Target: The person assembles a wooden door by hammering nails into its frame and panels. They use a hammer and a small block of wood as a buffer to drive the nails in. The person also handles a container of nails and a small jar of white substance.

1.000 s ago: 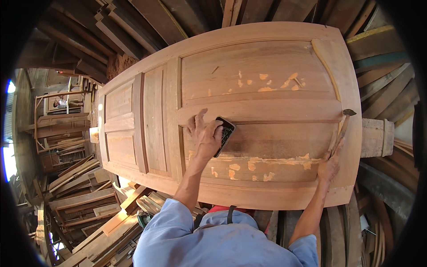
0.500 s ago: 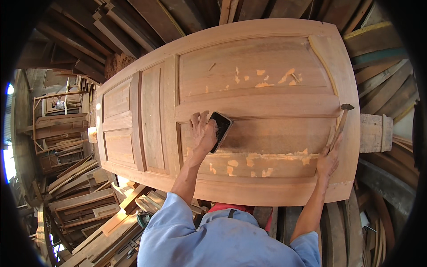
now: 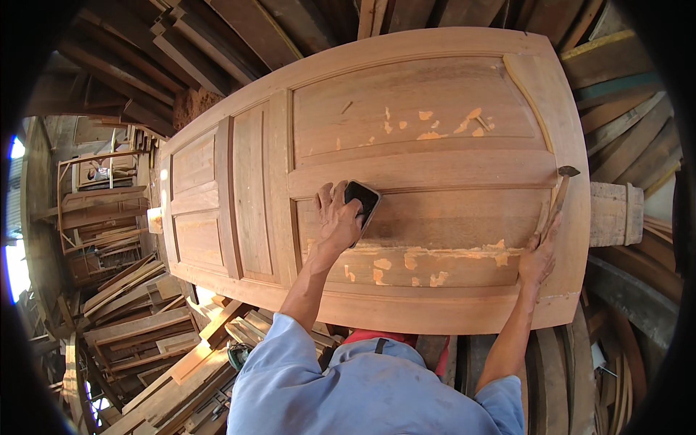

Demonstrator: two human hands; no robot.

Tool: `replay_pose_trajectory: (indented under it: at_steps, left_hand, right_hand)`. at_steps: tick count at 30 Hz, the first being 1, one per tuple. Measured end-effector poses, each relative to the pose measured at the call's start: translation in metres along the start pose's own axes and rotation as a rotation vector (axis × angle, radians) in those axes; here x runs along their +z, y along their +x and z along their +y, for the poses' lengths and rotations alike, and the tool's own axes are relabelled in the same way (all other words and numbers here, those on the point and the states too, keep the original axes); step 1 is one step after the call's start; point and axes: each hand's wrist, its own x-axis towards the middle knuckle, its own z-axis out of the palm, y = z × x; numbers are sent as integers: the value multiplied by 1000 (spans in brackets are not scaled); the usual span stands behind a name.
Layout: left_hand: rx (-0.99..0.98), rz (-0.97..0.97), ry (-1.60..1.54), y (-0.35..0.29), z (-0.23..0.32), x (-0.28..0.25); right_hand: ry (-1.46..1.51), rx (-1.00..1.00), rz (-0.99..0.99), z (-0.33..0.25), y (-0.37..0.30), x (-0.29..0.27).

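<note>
A large pale wooden panel door [image 3: 420,170] lies flat in front of me. Over its middle rail, my left hand [image 3: 338,221] is closed on a black smartphone [image 3: 366,199], the thumb across the dark face. Part of the phone is hidden by the hand. My right hand [image 3: 536,257] grips the wooden handle of a small hammer [image 3: 568,172], whose dark head points away from me near the door's right end. Orange filler patches [image 3: 378,275] mark the near panel, and more sit on the far panel.
A wooden block [image 3: 615,214] shows beneath the door's right end. Stacked dark planks [image 3: 210,43] stand behind it, with boards [image 3: 631,159] along the right. Loose timber [image 3: 145,319] is piled at the lower left. Another person [image 3: 98,172] appears far off at the left.
The phone and my left hand have shifted slightly, and the thumb now reaches farther over the phone. My right hand still holds the hammer in nearly the same spot. The whole view has shifted a little.
</note>
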Motion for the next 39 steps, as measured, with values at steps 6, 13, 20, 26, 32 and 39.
replay_pose_trajectory:
  at_steps: [6,13,20,26,32,39]
  left_hand:
    - [38,49,73,-1,-4,13]
    - [-78,76,-132,-11,-1,-3]
    - [157,394,-283,17,33,-35]
    - [397,172,-685,87,124,-19]
    - [692,-43,-549,191,251,51]
    - [615,28,-556,232,325,117]
  right_hand:
    - [8,113,-111,-15,2,-14]
    - [75,24,-41,3,-1,0]
    - [156,5,40,12,-1,-1]
    - [369,-76,181,24,-3,-30]
    - [595,110,129,53,-19,-48]
    - [709,128,107,39,-16,-59]
